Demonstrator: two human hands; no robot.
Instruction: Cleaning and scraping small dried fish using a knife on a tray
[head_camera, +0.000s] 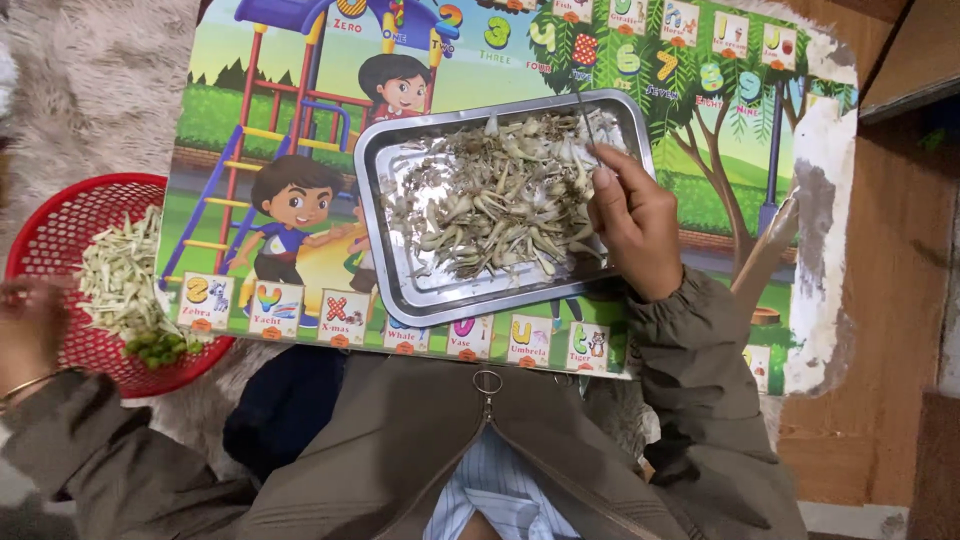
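A steel tray (400, 160) lies on a colourful children's picture board (300, 100) and holds a heap of pale, dried flower buds (500, 195). My right hand (632, 225) rests on the tray's right side, fingers closed on a thin needle or stick (586, 122) that points up over the buds. My left hand (28, 318) is blurred at the far left, over the rim of a red plastic basket (60, 225). I cannot tell whether it holds anything. The basket contains pale cut strips (118, 275) and a few green pieces (155, 347).
The board sits across my lap over a shaggy beige rug (90, 80). A wooden floor (890, 300) runs along the right. The board's right edge is torn white (820, 200). My olive jacket (450, 440) fills the lower frame.
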